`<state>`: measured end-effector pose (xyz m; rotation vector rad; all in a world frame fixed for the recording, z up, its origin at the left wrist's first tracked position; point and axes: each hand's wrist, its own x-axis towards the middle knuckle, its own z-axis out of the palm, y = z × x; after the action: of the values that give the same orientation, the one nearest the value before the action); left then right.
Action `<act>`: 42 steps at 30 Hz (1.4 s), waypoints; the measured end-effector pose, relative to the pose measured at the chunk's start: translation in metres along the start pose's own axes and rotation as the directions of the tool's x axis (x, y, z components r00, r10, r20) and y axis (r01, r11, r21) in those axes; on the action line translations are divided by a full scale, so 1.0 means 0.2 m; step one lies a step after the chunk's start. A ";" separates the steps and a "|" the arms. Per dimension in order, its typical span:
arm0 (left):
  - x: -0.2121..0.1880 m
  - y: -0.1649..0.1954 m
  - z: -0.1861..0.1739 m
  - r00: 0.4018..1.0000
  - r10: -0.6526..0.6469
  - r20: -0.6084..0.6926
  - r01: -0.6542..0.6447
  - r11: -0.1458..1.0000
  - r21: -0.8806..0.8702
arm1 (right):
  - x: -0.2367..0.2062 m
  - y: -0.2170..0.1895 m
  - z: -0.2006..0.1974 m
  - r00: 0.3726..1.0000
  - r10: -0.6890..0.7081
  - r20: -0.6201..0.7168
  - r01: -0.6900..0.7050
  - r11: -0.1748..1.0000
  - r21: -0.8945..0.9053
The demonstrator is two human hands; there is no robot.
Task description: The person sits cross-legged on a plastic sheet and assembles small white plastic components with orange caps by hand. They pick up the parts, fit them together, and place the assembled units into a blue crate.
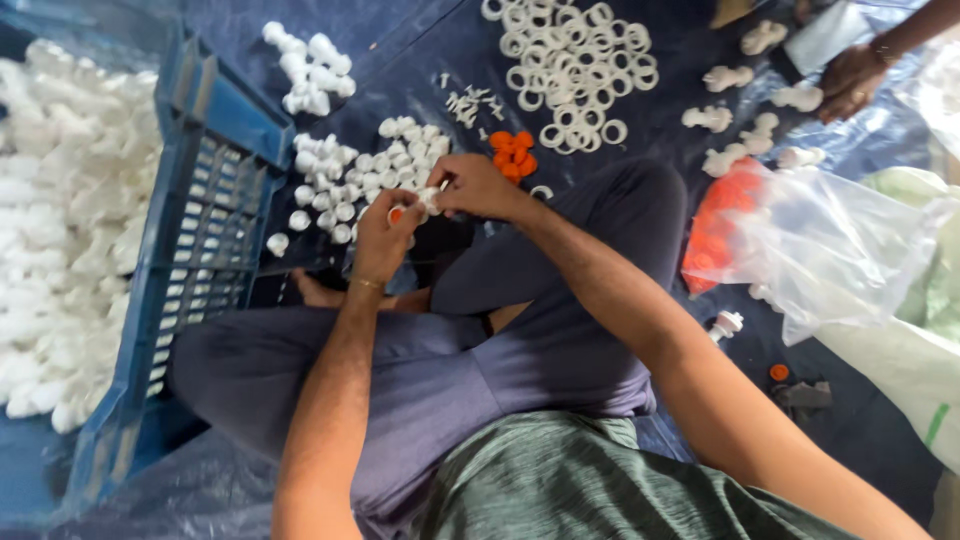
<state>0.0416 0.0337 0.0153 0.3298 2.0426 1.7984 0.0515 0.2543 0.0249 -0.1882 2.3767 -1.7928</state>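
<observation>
The blue crate (215, 215) and a co-worker's hand (850, 80) are cut off by edges.

White caps (340, 185) and rings (570, 65) crowd the sheet (420, 45); the crate (200, 220) seemingly walls off the left.

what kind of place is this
Likely a small floor-level assembly workshop: a blue crate full of white plastic parts, sorted heaps of rings and orange caps on a tarp, with both hands joining pieces.

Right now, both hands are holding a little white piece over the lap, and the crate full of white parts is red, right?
Not quite: the crate is blue, not red, as the head view shows. Both hands, left and right, do hold a small white piece.
</observation>
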 end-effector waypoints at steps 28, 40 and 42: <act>0.01 -0.01 -0.06 0.908 0.419 0.003 -0.419 0.907 0.036 | 0.01 -0.22 0.01 0.994 -0.101 -0.050 0.113 0.885 0.452; -0.02 0.09 -0.09 0.889 0.457 0.037 -0.457 0.875 0.158 | -0.03 -0.29 0.00 0.900 -0.434 0.045 0.433 0.876 -0.210; -0.03 0.10 -0.08 0.903 0.429 0.033 -0.429 0.893 0.134 | -0.03 -0.29 -0.01 0.910 -0.410 0.052 0.410 0.879 -0.242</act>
<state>0.0389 0.0202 0.0379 0.8873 2.2270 1.8899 0.0571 0.2424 0.0817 -0.7787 2.7130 -1.6272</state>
